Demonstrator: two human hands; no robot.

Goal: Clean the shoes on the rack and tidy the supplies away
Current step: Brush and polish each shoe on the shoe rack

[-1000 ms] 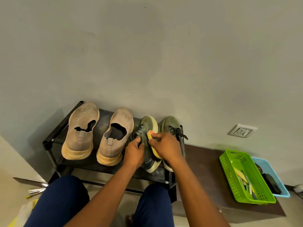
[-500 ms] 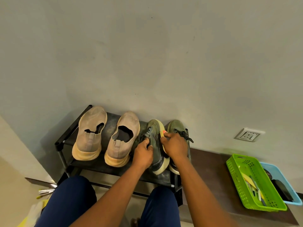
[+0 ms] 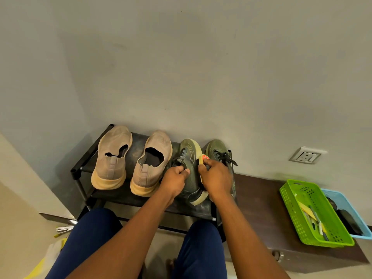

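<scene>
Left hand [image 3: 175,179] gripping tilted green shoe [image 3: 190,168] on rack [image 3: 80,172], right hand [image 3: 216,176] pinching red-tipped sponge [image 3: 205,158] against sole

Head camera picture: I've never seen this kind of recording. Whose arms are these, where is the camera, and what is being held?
No machine here: a person wears a camera on the head, looking forward and down, so their own arms reach into the picture. On a black shoe rack stand two beige slip-on shoes and two green lace-up sneakers. The left hand grips the left green sneaker, tipped on its side. The right hand presses a small yellow item with a red tip against its pale sole; what it is, I cannot tell. To the right sit a green basket of supplies and a blue basket.
</scene>
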